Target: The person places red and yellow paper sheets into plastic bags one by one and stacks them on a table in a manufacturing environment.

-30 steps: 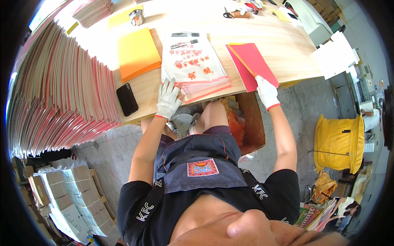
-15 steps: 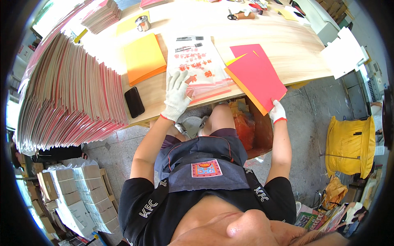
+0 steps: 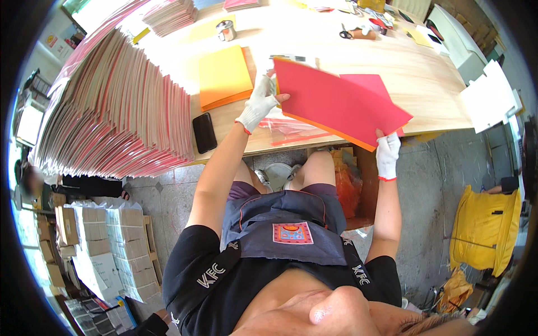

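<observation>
Holding a red paper (image 3: 336,103) aslant across the upper middle of the frame, above the counter (image 3: 431,92), with an orange layer (image 3: 325,130) peeking out along the lower edge. Clamped at both ends: at the left end in the left hand (image 3: 260,105), with thumb on the red face and other fingers tucked behind; at the lower right end in the right hand (image 3: 388,155), likewise pinched between thumb and fingers. Cannot tell the number of sheets in the bundle from this angle.

Seemingly partway through the handling: already picked up and gripped two-handed, but not yet set down or put into anything. Probably left for later: another red sheet (image 3: 370,84), flat on the counter right of centre and partly covered by the raised paper, plus a clear plastic bag (image 3: 288,130), mostly hidden below the paper. Untouched to the left of the bag, a yellow-orange pile (image 3: 225,78); lower, near the front edge, a black phone (image 3: 204,133); farther left in the frame, a tall stack of pale and red packets (image 3: 120,106).

Compared with one second earlier: up off the counter instead of flat at its right side, and held by both hands rather than only the right; away from the bag's lower edge with the left; much less of the bag in sight.
</observation>
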`<state>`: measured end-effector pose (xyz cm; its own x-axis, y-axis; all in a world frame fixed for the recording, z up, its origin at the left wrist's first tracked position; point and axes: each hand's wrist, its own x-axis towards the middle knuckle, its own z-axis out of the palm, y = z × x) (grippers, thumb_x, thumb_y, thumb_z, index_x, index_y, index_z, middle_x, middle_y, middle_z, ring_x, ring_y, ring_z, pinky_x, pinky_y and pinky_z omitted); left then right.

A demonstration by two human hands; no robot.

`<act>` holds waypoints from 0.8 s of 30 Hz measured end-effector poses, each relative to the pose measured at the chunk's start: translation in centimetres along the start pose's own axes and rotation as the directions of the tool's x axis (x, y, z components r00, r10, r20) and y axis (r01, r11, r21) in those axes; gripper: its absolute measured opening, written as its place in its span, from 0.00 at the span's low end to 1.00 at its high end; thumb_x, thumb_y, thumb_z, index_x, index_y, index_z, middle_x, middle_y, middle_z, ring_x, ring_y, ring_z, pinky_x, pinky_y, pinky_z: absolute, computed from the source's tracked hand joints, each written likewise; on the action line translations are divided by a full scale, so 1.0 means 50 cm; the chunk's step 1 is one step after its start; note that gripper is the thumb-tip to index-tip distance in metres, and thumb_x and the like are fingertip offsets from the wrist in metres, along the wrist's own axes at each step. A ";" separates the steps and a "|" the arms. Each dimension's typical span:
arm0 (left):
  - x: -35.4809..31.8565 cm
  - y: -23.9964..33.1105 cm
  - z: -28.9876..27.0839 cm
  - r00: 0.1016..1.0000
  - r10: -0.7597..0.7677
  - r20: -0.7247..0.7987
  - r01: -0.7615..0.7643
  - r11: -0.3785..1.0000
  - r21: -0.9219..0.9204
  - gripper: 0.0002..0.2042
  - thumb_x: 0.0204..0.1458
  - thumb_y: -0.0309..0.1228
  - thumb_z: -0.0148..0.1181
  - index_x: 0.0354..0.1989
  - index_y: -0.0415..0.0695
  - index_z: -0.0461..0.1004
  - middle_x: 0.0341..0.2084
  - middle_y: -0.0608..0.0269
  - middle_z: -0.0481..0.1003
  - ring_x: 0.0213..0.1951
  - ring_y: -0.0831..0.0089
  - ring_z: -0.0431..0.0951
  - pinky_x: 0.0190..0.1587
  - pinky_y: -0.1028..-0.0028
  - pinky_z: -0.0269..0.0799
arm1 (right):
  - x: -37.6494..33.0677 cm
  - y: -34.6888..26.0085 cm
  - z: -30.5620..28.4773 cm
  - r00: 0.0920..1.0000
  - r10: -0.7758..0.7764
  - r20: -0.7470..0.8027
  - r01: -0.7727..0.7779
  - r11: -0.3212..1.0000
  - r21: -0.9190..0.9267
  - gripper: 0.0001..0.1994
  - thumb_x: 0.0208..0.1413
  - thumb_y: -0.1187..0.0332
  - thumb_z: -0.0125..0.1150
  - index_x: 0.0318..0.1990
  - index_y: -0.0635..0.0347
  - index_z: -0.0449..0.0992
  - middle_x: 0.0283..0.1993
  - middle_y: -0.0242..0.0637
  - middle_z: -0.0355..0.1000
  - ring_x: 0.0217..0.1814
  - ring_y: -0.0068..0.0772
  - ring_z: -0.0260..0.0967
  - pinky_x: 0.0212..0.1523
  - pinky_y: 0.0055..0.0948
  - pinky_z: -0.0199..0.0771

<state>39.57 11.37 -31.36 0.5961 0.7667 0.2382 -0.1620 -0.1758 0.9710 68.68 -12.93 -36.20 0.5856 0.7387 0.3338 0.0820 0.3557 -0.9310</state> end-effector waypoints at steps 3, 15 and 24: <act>-0.021 -0.062 -0.063 0.963 -0.266 0.032 0.263 0.962 0.079 0.27 0.48 0.22 0.66 0.58 0.37 0.66 0.48 0.59 0.75 0.47 0.74 0.75 0.51 0.74 0.70 | -0.008 0.045 0.045 0.983 0.151 0.106 -0.158 0.986 0.056 0.26 0.53 0.85 0.45 0.62 0.65 0.62 0.60 0.36 0.66 0.60 0.28 0.64 0.61 0.29 0.62; -0.073 -0.098 -0.012 0.981 -0.051 -0.188 0.099 0.961 0.256 0.19 0.48 0.26 0.67 0.49 0.38 0.71 0.40 0.62 0.77 0.40 0.75 0.75 0.44 0.74 0.72 | -0.035 0.027 0.085 0.987 0.088 0.138 -0.003 0.852 -0.523 0.20 0.58 0.74 0.58 0.57 0.64 0.65 0.37 0.36 0.74 0.34 0.24 0.69 0.37 0.25 0.70; -0.137 -0.080 0.023 0.981 -0.142 0.130 -0.077 0.329 0.941 0.18 0.45 0.33 0.62 0.44 0.44 0.67 0.40 0.54 0.72 0.46 0.55 0.73 0.45 0.60 0.70 | -0.207 -0.052 -0.103 0.721 0.632 0.285 -0.691 0.692 0.212 0.27 0.54 0.69 0.60 0.61 0.65 0.62 0.56 0.40 0.68 0.55 0.33 0.69 0.54 0.30 0.70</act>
<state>37.05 6.10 -36.87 0.7105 0.6969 0.0980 0.6408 -0.6982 0.3191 66.54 -24.47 -38.00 0.2442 0.9202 -0.3061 -0.5182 -0.1429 -0.8432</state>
